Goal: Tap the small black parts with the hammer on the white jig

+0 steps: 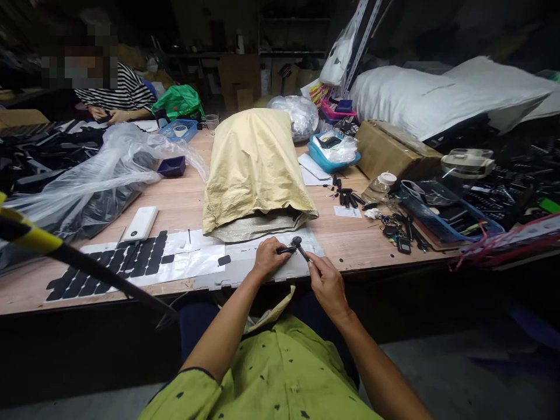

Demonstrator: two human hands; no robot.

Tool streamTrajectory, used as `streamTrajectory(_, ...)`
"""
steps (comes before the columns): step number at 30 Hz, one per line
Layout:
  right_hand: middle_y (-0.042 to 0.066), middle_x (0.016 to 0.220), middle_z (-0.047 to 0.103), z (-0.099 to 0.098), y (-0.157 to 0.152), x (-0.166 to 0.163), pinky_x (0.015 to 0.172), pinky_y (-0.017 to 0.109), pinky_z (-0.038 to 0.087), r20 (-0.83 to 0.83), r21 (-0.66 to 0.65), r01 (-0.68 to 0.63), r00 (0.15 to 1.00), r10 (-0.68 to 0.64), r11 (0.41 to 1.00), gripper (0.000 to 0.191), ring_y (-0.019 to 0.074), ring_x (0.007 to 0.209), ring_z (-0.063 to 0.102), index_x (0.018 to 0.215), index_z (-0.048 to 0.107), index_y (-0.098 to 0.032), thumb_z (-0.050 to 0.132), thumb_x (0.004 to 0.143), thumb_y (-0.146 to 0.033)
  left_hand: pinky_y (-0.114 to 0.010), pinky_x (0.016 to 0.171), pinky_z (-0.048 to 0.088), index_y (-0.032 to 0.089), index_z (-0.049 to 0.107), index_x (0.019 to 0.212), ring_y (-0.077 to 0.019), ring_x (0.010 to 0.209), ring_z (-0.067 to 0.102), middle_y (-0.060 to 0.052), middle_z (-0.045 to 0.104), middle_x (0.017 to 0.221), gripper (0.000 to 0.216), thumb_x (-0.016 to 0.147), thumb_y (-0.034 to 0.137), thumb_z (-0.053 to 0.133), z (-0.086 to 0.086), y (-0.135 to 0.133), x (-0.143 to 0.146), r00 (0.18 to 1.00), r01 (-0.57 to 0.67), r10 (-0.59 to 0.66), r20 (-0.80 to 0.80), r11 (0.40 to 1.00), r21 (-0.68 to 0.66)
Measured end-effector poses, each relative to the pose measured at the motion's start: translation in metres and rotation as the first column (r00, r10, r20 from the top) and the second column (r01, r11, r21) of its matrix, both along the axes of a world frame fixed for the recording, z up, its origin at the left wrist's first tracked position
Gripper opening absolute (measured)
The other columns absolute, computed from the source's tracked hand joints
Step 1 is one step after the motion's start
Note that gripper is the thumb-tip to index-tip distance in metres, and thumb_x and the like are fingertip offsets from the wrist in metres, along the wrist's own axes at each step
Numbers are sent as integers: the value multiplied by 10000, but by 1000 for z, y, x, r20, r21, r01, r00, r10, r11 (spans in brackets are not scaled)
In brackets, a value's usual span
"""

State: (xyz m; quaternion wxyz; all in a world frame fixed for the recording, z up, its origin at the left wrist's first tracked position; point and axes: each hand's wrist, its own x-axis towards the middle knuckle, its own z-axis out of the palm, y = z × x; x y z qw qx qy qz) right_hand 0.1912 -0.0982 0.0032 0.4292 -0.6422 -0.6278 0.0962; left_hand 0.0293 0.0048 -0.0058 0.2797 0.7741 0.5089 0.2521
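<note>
Close to the table's front edge, my left hand (268, 257) is closed on a small black part (286, 250), most of it covered by the fingers. My right hand (326, 279) grips the handle of a tool with a round dark head (297, 241), much like a small hammer. Its head is right at the black part; whether they touch I cannot tell. Under both hands lies a pale grey sheet (245, 267). Just beyond, a large cream woven sack (254, 169) lies with its open mouth towards me.
Left are black stickers on white sheets (144, 256), a white power bank (142, 223) and clear plastic (109, 169). A black-yellow pole (87, 265) crosses the near left. Right are loose black parts (349, 196), a jar (380, 186) and a blue tray (455, 213). Someone in stripes (131, 87) sits opposite.
</note>
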Motion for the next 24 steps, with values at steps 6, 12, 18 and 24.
streamTrajectory(6,49,936,712,-3,-3,-8,792,270,514,58,-39,-30,998,33,999,356,172,874,663,1156,727,-267,439,948,-244,-296,772,454,280,791,857,-176,823,583,-3,615,777,112,768,256,727,-2,0,1,1000,3,-3,-12,1000,-3)
streamTrajectory(12,57,901,670,-12,9,37,760,292,444,221,-29,230,951,-218,973,350,196,859,589,1122,740,-270,461,918,-217,-310,794,474,259,794,874,-189,840,604,-13,649,816,140,742,275,748,-4,0,3,1000,-20,20,7,1000,-4)
streamTrajectory(18,59,793,553,-29,32,74,661,302,293,377,-35,425,844,-382,904,301,181,747,435,1045,769,-240,556,855,-144,-312,797,466,251,790,894,-188,841,607,-18,660,818,153,819,326,680,-6,1,1,1000,7,-7,9,1000,-2)
streamTrajectory(24,68,835,530,-38,39,62,645,311,217,447,74,484,766,-463,872,307,178,747,381,1054,761,-245,529,877,-149,-321,830,448,237,766,873,-194,890,599,-25,662,854,212,897,310,569,-3,5,-2,999,45,-46,-13,999,-17)
